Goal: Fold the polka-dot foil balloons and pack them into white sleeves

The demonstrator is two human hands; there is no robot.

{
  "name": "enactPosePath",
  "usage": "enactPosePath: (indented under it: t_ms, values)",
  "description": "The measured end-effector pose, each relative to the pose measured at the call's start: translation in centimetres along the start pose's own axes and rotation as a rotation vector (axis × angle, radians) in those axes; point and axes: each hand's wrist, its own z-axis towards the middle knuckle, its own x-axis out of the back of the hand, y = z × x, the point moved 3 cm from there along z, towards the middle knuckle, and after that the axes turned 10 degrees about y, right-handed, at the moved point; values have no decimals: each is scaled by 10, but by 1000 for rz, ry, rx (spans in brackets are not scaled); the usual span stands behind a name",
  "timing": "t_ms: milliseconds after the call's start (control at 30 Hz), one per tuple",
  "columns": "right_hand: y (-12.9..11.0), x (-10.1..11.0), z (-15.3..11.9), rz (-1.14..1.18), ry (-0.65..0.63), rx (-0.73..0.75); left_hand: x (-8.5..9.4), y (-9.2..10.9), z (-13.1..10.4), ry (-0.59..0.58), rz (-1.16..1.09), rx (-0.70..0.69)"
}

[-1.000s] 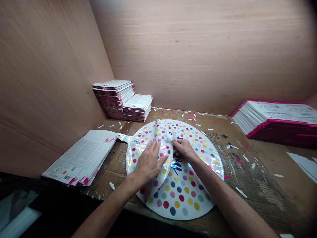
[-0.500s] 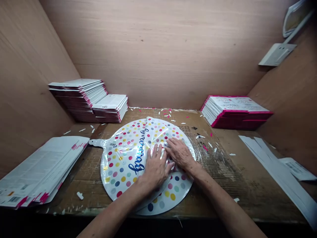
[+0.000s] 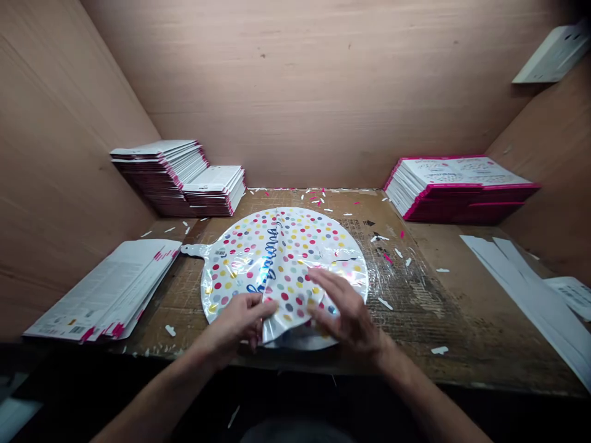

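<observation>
1. Left hand (image 3: pixel 242 321) has slid off the top of the dotted foil balloon (image 3: pixel 236 267) to its near rim at seven o'clock, thumb and fingers now pinching the folded flap (image 3: pixel 298 274)!
2. Right hand (image 3: pixel 349 307), lying flat half a second back, now arches over four o'clock, fingers spread; can't tell whether the tips touch.
3. Balloon lies flat mid-table, fold running twelve to seven, near rim close to the cardboard's (image 3: pixel 415 326) front edge at six.
4. Tight between nine and ten: its neck (image 3: pixel 194 250) ends just beside loose cards (image 3: pixel 108 286).
5. Roomier at three: scrap-strewn cardboard reaches toward white strips (image 3: pixel 512 289); pink-edged stack (image 3: pixel 464 191) well apart, two o'clock.
</observation>
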Motion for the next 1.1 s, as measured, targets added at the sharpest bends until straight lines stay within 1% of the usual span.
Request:
enactPosePath:
  t_ms: [33, 67, 100, 133, 167, 200, 233, 267, 333, 367, 433, 467, 533, 567, 600, 633, 667, 700, 733, 800, 833, 867, 900, 933, 967, 1000, 1033, 1067, 1100]
  values:
    - [-23, 3, -3, 23, 79, 46, 0, 15, -3, -34, -151, 13]
    - [-42, 4, -6, 5, 141, 60, 0, 31, -6, -61, -271, 8]
    - [-55, 3, -10, -43, 204, 52, 0, 45, -10, -77, -364, -7]
    - [-63, 1, -14, -105, 258, 28, 0, 57, -14, -90, -421, -23]
    - [-65, -1, -18, -169, 303, -10, 0, 65, -17, -102, -440, -35]
    - [-62, -3, -23, -226, 340, -54, 1, 70, -20, -107, -421, -47]
    - [-56, -5, -29, -271, 362, -102, 3, 70, -22, -110, -364, -59]
    - [-48, -6, -35, -305, 364, -145, 6, 67, -23, -107, -283, -68]
    - [-35, -5, -47, -349, 325, -204, 12, 54, -24, -83, -139, -61]
    - [-32, -4, -52, -360, 297, -216, 15, 47, -24, -76, -112, -42]
    - [-38, -1, -56, -357, 281, -183, 15, 41, -24, -86, -178, -1]
    - [-47, 0, -55, -343, 311, -133, 12, 42, -24, -95, -250, 5]
    - [-70, -1, -50, -274, 407, 28, 4, 56, -24, -131, -381, -17]
    - [-81, -4, -45, -211, 426, 130, 0, 65, -23, -150, -421, -37]
    - [-90, -8, -41, -140, 412, 202, -4, 75, -23, -172, -438, -57]
    - [-94, -12, -37, -76, 370, 225, -8, 84, -22, -192, -438, -73]
    - [-94, -15, -34, -35, 320, 201, -9, 90, -21, -205, -428, -85]
    - [-87, -17, -32, -17, 271, 124, -10, 93, -21, -206, -411, -90]
    - [-76, -15, -33, -18, 235, 5, -9, 92, -20, -195, -390, -87]
    - [-42, -3, -43, -55, 190, -277, -3, 78, -19, -148, -338, -55]
    - [-25, 6, -51, -81, 166, -404, 1, 66, -18, -125, -305, -28]
    - [-8, 16, -60, -141, 148, -500, 5, 51, -17, -107, -263, 6]
    - [6, 26, -68, -231, 151, -556, 9, 34, -16, -100, -200, 47]
    - [17, 34, -73, -341, 171, -562, 14, 18, -14, -100, -105, 86]
    - [25, 41, -76, -450, 189, -527, 18, 3, -11, -98, 32, 108]
    - [29, 44, -77, -533, 193, -456, 23, -9, -7, -74, 206, 95]
    - [32, 44, -75, -576, 170, -358, 28, -17, -1, -18, 397, 46]
    - [33, 42, -71, -581, 115, -249, 33, -19, 5, 69, 579, -44]
    - [34, 39, -66, -556, 35, -139, 37, -16, 12, 180, 725, -175]
